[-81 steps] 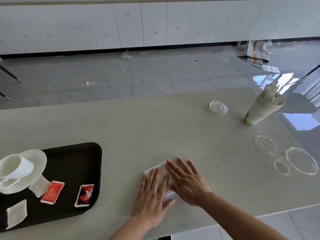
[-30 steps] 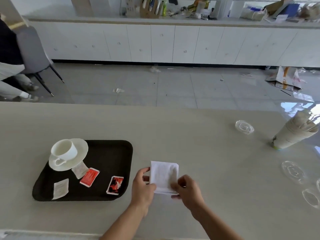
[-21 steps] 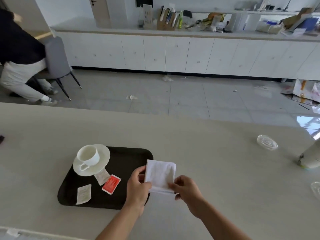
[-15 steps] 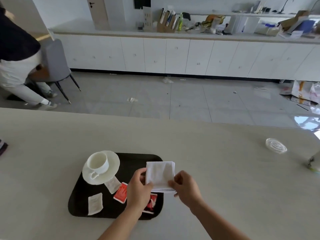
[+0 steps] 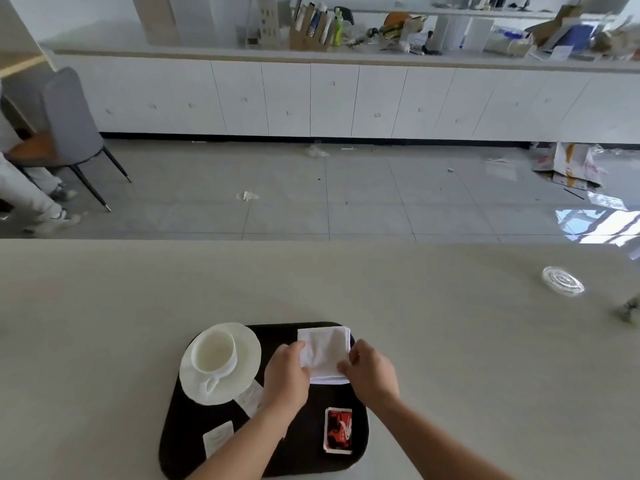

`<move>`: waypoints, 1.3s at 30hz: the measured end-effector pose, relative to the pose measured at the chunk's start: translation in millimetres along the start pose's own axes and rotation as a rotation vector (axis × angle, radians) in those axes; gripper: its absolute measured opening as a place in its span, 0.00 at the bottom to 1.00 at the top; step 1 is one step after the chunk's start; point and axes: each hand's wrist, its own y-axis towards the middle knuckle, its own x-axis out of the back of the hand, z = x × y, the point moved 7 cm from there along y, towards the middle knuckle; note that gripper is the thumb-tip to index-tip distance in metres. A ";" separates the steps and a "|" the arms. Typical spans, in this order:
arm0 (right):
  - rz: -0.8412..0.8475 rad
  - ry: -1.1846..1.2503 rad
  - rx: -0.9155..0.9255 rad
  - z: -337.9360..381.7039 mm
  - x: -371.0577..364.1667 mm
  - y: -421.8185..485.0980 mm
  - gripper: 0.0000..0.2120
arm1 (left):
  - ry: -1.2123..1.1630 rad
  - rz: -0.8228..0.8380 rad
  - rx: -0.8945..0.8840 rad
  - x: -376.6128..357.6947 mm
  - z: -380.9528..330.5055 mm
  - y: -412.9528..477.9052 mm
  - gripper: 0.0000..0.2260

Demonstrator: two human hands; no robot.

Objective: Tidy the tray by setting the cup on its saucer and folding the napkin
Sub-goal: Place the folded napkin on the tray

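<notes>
Two bare hands meet over the far right corner of a black tray [image 5: 180,424], a matte rounded rectangle lying on a pale, smooth stone-look counter [image 5: 450,341]. Between them is the napkin [image 5: 325,351], a soft white paper square already folded into several layers, its stacked edges showing at the far right corner. The left hand [image 5: 287,375] pinches the napkin's left edge with curled fingers, and the right hand [image 5: 372,370] pinches the near right edge the same way; both are closed on the paper. Whether the napkin lies flat on the tray or is held just above it, I cannot quite tell from here.

At the tray's far left sits the cup [image 5: 214,353], a glossy white ceramic cylinder, upright on its round white saucer [image 5: 247,344], the handle pointing toward the near edge. The saucer's left rim overhangs the tray's border. A small white paper sachet [image 5: 251,398] is tucked partly under the saucer's near right edge, and another white sachet [image 5: 218,441] lies flat near the tray's front left. A red and black sachet [image 5: 338,433] with a white border lies flat at the front right, just beside the right forearm.

Well apart, toward the counter's right end, rests a clear plastic lid [image 5: 562,282], round and ridged.
</notes>
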 end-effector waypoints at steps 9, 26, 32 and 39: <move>0.008 -0.080 0.056 13.1 -14.4 8.9 0.12 | 0.008 0.029 0.004 -4.0 18.6 6.4 0.20; 0.069 -0.292 0.254 27.6 -20.3 -2.2 0.16 | 0.228 0.090 -0.338 -3.4 1.1 -3.9 0.07; 0.085 -0.365 0.301 28.6 -21.7 -0.8 0.11 | 0.307 0.073 -0.368 -2.4 -1.0 -7.0 0.06; 0.031 -0.388 0.382 30.3 -27.3 -3.8 0.07 | 0.423 0.094 -0.429 -6.5 -3.8 -8.3 0.12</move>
